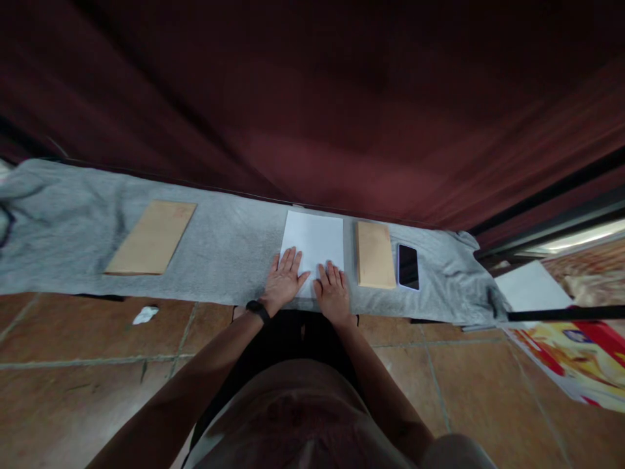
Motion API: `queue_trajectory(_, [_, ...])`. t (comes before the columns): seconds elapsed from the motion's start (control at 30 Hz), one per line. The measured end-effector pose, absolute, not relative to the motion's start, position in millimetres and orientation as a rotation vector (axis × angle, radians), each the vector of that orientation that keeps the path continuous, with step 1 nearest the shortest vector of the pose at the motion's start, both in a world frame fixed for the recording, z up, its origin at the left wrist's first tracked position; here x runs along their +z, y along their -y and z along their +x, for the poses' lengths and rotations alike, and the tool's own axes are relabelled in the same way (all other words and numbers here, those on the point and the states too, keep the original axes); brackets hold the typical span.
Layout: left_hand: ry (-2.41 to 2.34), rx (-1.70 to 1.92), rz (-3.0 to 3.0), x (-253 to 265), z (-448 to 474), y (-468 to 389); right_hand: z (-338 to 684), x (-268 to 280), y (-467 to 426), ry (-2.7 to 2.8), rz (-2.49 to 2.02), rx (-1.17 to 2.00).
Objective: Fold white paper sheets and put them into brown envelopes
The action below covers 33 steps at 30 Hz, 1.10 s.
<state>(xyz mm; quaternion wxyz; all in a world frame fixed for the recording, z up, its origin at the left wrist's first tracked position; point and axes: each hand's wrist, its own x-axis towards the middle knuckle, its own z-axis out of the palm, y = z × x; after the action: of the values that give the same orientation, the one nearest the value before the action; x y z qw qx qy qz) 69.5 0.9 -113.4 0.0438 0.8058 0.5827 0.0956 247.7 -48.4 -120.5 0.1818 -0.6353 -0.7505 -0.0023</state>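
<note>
A white sheet of paper (315, 232) lies on a grey cloth in front of me. My left hand (284, 277) rests flat on its lower left part, fingers stretched out and thumb apart. On its lower right part lies my right hand (333, 290), palm down with the fingers extended. Neither hand grips anything. Just right of the paper is a stack of brown envelopes (375, 255), with a dark-screened phone (408, 267) beside it. Farther left, another brown envelope (152, 238) lies slanted on the cloth.
The grey cloth (229, 251) covers a long narrow surface. A dark red curtain (312, 130) hangs along its far edge. Beyond the right end stands a colourful printed box (576, 358). A crumpled white scrap (145, 315) lies on the tiled floor (73, 332).
</note>
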Motion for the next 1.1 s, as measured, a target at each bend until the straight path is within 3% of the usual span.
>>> queue_trajectory(1.1, [-1.836, 0.547, 2.427, -118, 17, 37, 299, -131, 94, 2.114, -1.778, -0.053])
